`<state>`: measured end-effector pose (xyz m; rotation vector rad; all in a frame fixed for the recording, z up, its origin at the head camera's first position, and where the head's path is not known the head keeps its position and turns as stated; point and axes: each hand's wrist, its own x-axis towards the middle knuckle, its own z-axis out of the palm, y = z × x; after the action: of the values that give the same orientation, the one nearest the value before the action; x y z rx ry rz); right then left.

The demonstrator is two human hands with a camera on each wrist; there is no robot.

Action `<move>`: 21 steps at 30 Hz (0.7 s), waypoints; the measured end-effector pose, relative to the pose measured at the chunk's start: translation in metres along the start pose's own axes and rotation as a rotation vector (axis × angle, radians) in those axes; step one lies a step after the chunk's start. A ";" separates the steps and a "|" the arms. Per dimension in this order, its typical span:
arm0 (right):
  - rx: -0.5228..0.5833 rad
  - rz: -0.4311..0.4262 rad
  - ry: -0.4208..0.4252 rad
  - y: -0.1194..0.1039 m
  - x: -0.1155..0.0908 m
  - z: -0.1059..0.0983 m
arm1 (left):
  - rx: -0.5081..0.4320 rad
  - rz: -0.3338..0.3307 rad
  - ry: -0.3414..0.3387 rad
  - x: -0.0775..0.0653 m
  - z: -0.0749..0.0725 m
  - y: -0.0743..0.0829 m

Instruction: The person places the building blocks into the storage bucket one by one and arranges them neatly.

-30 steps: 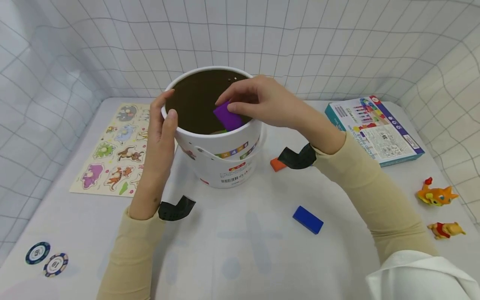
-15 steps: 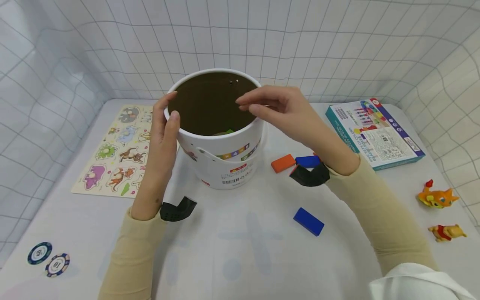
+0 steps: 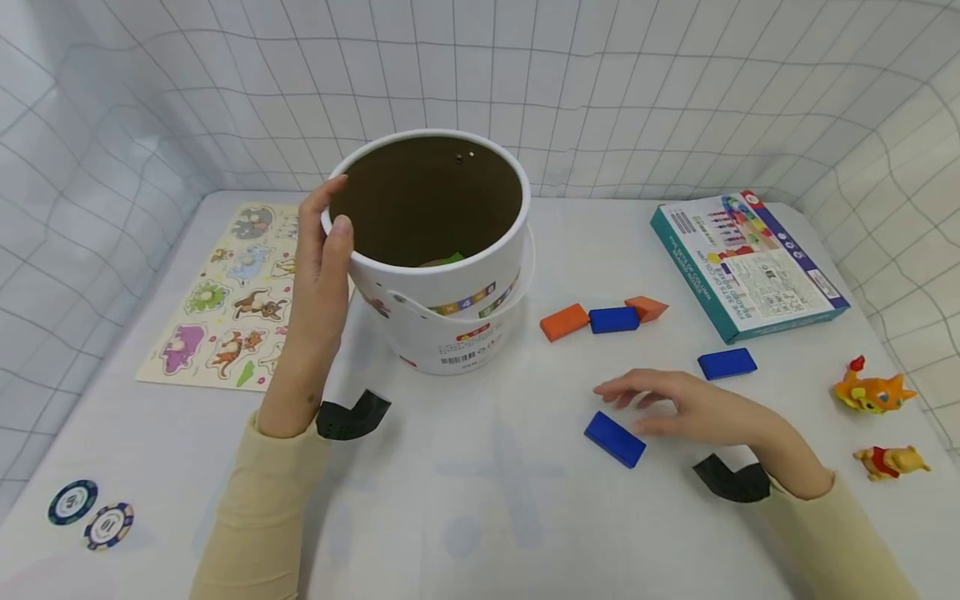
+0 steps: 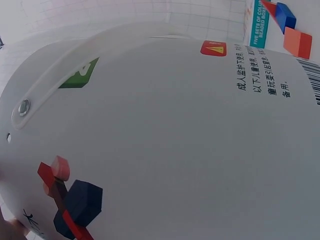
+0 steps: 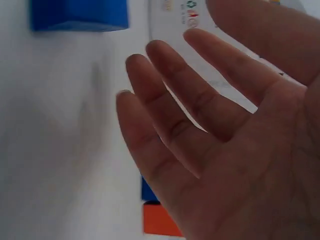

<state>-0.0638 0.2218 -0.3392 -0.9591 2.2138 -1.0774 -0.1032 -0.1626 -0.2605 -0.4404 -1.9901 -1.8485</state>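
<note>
Bucket: I see it right of the puzzle board.
Blocks: right of bucket.
Box: back right, behind the figurines.
Chips: front left.

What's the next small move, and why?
Probably close the right hand on the blue block in front of it: that hand is open and holds nothing, the block lies right by it in the head view, and the left hand holds the bucket at its rim.

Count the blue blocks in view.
3: one blue block by the right hand, another between an orange block and orange wedge, a third just in front of the box. More may be hidden inside the bucket.
</note>
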 end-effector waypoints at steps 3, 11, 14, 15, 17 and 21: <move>-0.031 0.048 -0.033 0.012 -0.009 0.012 | -0.009 0.006 0.003 -0.001 -0.001 0.000; -0.148 0.082 -0.058 0.016 -0.005 0.022 | -0.025 0.013 0.010 0.000 -0.001 -0.001; -0.159 0.078 -0.070 0.014 -0.001 0.023 | -0.026 0.013 0.009 0.000 -0.001 0.000; -0.157 0.082 -0.065 0.014 -0.001 0.024 | -0.028 0.011 0.006 0.000 -0.001 -0.001; -0.148 0.085 -0.044 0.013 0.000 0.025 | -0.034 0.010 0.002 0.000 0.000 -0.001; -0.145 0.086 0.031 0.012 -0.002 0.031 | -0.041 0.011 -0.001 0.000 0.001 -0.001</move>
<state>-0.0460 0.2144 -0.3666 -0.9025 2.3619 -0.9091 -0.1038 -0.1615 -0.2610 -0.4629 -1.9500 -1.8856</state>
